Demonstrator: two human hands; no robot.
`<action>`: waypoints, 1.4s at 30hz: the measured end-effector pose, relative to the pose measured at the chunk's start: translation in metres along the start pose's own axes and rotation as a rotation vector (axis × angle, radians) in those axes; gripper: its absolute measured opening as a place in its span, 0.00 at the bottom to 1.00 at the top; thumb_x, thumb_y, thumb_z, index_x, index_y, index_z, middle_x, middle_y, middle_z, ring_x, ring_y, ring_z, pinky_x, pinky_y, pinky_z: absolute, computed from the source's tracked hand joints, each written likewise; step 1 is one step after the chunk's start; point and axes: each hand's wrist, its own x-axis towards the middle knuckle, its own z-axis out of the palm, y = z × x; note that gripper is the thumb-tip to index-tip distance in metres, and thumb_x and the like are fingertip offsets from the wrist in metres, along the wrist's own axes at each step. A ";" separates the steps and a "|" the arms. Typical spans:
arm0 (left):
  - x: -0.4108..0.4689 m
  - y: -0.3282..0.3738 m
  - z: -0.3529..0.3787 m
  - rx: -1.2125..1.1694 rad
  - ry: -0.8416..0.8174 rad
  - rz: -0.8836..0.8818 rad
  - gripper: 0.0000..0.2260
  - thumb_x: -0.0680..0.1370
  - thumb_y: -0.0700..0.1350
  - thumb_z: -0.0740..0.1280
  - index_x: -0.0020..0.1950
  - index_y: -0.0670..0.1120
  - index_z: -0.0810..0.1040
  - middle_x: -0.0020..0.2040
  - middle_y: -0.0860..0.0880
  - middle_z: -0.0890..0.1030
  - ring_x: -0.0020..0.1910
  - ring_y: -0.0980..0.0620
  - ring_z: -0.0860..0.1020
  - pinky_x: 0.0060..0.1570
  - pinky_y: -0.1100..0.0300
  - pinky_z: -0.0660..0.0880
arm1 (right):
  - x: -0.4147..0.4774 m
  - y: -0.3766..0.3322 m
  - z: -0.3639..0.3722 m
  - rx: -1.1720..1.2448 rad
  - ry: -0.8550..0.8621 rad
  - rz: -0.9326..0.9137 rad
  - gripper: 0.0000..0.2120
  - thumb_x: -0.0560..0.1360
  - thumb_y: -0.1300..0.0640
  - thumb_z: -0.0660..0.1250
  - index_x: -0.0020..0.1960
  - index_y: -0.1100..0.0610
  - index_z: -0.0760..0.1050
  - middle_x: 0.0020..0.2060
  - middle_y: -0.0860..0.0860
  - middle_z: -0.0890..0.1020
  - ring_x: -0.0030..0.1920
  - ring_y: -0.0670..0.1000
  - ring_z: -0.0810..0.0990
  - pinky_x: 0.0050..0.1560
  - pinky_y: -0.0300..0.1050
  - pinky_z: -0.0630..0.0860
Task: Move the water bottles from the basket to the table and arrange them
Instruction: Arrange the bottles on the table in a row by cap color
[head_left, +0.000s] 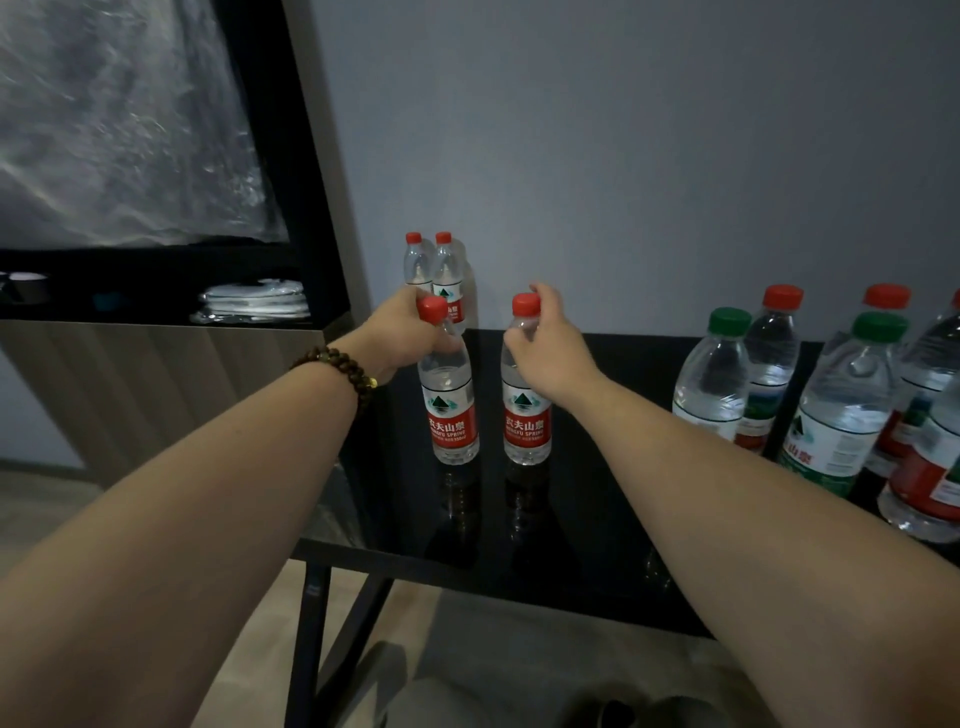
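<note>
Two small red-capped water bottles stand upright side by side on the black glass table (597, 519). My left hand (402, 332) grips the neck of the left bottle (449, 410). My right hand (545, 348) holds the neck of the right bottle (525, 421), fingers curled around it just below the cap. Two more red-capped bottles (441, 270) stand close together behind them, against the wall. No basket is in view.
Several larger bottles with green and red caps (841, 395) crowd the table's right side. A dark-framed cabinet with a shelf holding white plates (254, 304) stands to the left of the table. Bare black tabletop lies in front of the two held bottles.
</note>
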 end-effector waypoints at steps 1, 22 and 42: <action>-0.004 -0.008 0.004 -0.034 0.008 0.002 0.31 0.72 0.35 0.77 0.71 0.47 0.69 0.61 0.49 0.78 0.66 0.44 0.76 0.67 0.44 0.74 | -0.003 0.008 0.003 0.053 0.018 0.046 0.37 0.82 0.53 0.66 0.83 0.45 0.48 0.70 0.53 0.74 0.65 0.54 0.77 0.65 0.57 0.76; -0.006 -0.136 0.103 -0.077 0.222 -0.078 0.28 0.70 0.48 0.82 0.65 0.48 0.74 0.55 0.56 0.80 0.53 0.57 0.79 0.51 0.61 0.75 | -0.036 0.111 0.067 -0.463 0.034 0.119 0.30 0.73 0.45 0.75 0.71 0.50 0.68 0.64 0.49 0.79 0.66 0.51 0.78 0.67 0.56 0.75; 0.048 -0.148 0.105 0.002 0.190 -0.029 0.29 0.67 0.50 0.84 0.62 0.50 0.74 0.51 0.58 0.79 0.48 0.60 0.79 0.42 0.69 0.73 | 0.012 0.120 0.077 -0.453 0.046 0.271 0.38 0.73 0.45 0.76 0.76 0.49 0.61 0.67 0.52 0.77 0.68 0.56 0.76 0.68 0.58 0.72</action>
